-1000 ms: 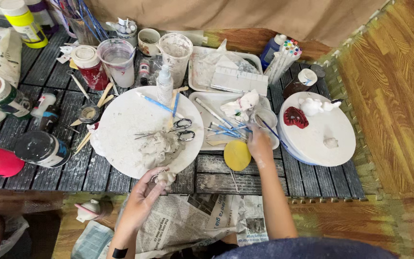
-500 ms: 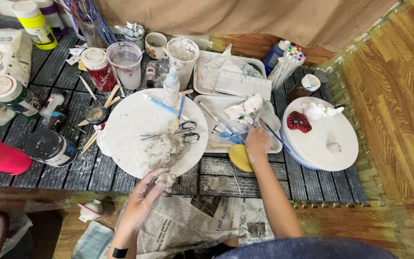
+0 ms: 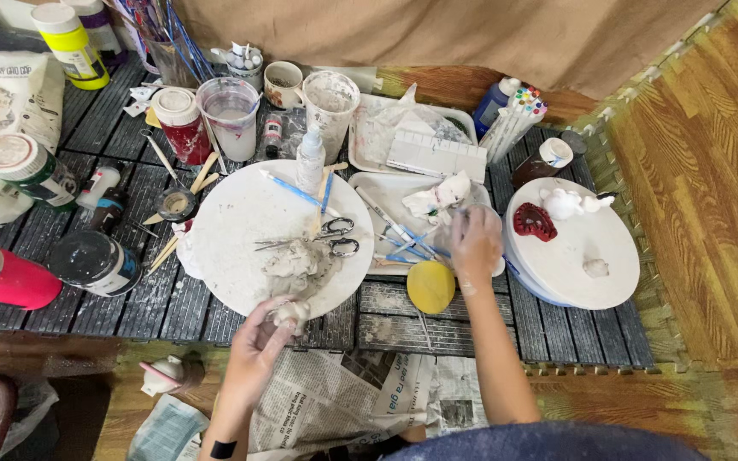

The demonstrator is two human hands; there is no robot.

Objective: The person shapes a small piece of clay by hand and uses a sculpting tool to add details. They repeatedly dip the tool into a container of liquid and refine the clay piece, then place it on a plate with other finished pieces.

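While left grip pinches clay lump, right grip rummages tool-filled tray, closure unclear.

A small lump of pale grey clay sits pinched in the fingers of the left hand, at the 6 o'clock edge of the round white board. It looks rough and unshaped. Just above it, toward 12 o'clock, a larger flattened smear of the same grey clay lies on the board. At 3 o'clock from the lump, the right hand rests on blue-handled sculpting tools lying in a shallow white tray.
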